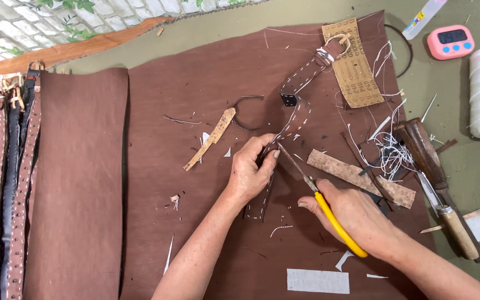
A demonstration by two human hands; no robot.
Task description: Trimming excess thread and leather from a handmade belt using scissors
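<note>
**Scissors meet a stitched brown strap on the leather sheet**

The left hand point(251, 169) presses down on a brown leather strap point(295, 114) with white stitching, its fingers curled and pinching the strap near its middle. The strap runs from a buckle point(335, 43) at the upper right down past the hand, lying on a large brown leather sheet point(195, 78) spread over the surface. The right hand point(351, 214) is closed around yellow-handled scissors point(320, 203), whose blades point up and left, with the tips just beside the left thumb at the strap's edge. A sandpaper strip point(356, 78) lies under the buckle end. Wooden-handled tools point(437, 178) rest to the right, near a tangle of white thread scraps point(390, 153). Finished belts point(9, 183) lie stacked at the far left.
</note>
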